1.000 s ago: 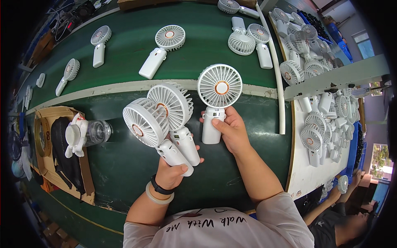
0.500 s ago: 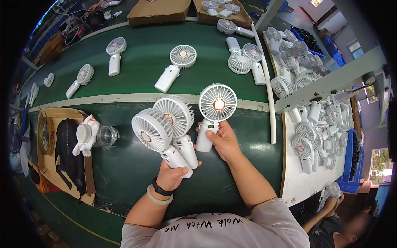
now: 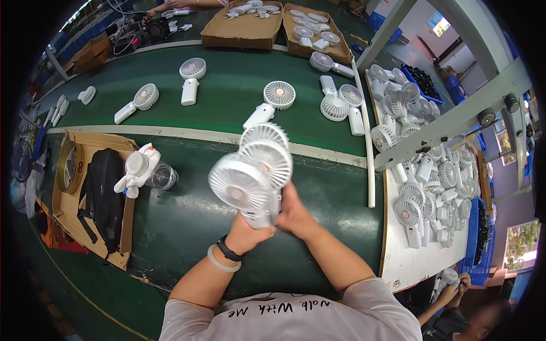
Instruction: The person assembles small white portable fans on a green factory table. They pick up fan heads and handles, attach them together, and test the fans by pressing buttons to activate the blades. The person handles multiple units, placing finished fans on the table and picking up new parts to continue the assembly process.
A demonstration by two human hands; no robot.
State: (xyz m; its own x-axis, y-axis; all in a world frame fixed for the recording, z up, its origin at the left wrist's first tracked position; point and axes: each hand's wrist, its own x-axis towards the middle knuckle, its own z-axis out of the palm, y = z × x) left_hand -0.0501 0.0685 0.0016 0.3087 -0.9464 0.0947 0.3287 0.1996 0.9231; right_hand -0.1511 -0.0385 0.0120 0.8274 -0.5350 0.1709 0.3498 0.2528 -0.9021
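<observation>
Three white handheld fans are bunched together in front of me, heads up and slightly blurred by motion. My left hand (image 3: 248,234) is closed round the lower handles, its thumb across the front. The nearest fan (image 3: 232,184) overlaps a middle fan (image 3: 274,162), and a third fan's head (image 3: 263,134) shows behind them. My right hand (image 3: 294,215) is closed against the right side of the handles, its fingers mostly hidden behind them. Which handle each finger touches is hidden.
Several fans, one of them a white fan (image 3: 279,95), lie on the green belt (image 3: 227,74) beyond. A cardboard tray (image 3: 128,227) with a black pouch, tape roll and bottle stands left. Piled fans (image 3: 421,199) cover the white table (image 3: 398,261) right, beside a white pipe (image 3: 367,148). Another person sits lower right.
My right hand has brought its separate fan leftward against the two in my left hand. The fans now overlap in one bunch. The view has shifted a little.
</observation>
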